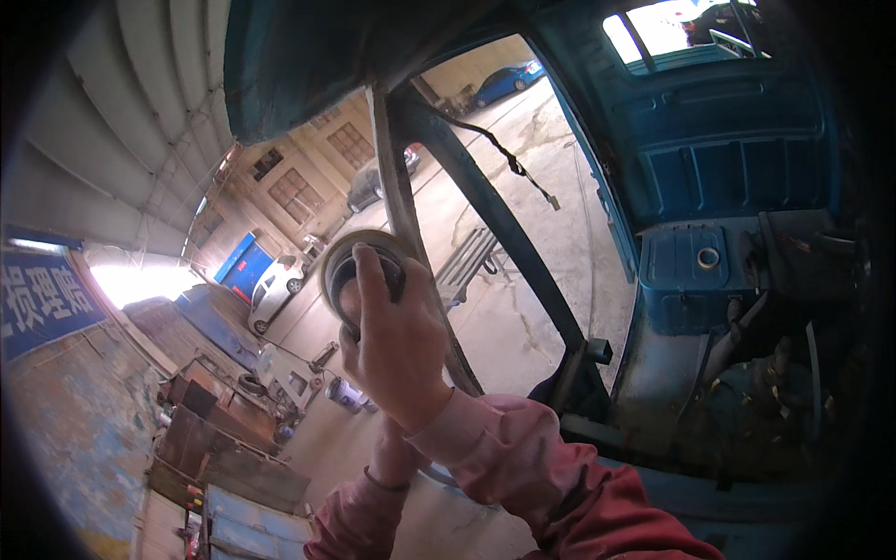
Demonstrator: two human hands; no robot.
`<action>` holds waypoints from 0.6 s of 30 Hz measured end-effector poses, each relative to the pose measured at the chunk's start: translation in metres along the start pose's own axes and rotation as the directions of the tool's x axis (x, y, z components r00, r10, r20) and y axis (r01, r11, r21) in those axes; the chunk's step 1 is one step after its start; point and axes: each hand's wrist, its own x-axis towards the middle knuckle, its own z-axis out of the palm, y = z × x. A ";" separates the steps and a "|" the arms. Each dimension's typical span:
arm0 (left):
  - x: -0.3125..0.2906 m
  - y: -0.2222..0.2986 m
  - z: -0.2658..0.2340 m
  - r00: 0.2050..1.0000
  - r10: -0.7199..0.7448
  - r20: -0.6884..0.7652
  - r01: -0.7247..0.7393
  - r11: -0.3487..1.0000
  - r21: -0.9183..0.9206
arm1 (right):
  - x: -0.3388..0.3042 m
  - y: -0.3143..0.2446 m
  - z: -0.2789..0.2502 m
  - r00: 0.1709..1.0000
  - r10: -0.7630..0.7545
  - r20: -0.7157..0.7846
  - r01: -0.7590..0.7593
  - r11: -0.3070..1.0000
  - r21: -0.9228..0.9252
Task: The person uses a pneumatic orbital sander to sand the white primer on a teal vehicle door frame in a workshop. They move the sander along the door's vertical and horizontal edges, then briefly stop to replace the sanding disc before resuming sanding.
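My right hand (399, 341) is closed round a round power tool (369, 245) that looks like a disc sander, its fingers over the dark body. The disc's edge is against or very close to the bare, worn-looking door-frame pillar (397, 177) of a blue vehicle cab; contact is not clear. Below the right wrist, my left hand (389, 455) shows only at its wrist and lower part. Its fingers are hidden behind my right hand and forearm, so what they hold is not visible. Both arms wear dusty red sleeves.
A second blue pillar (495, 210) slants beyond the first, with a loose cable (509, 159) hanging near it. Inside the cab, a tan ring (708, 258) lies on a blue cover (663, 280). Brown metal panels (215, 420) stand lower left; parked cars (277, 294) are farther off.
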 end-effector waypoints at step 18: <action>-0.046 -0.063 -0.016 0.949 0.290 0.124 -0.306 0.748 0.589 | -0.074 0.009 -0.021 0.989 0.103 0.108 -0.108 0.993 0.045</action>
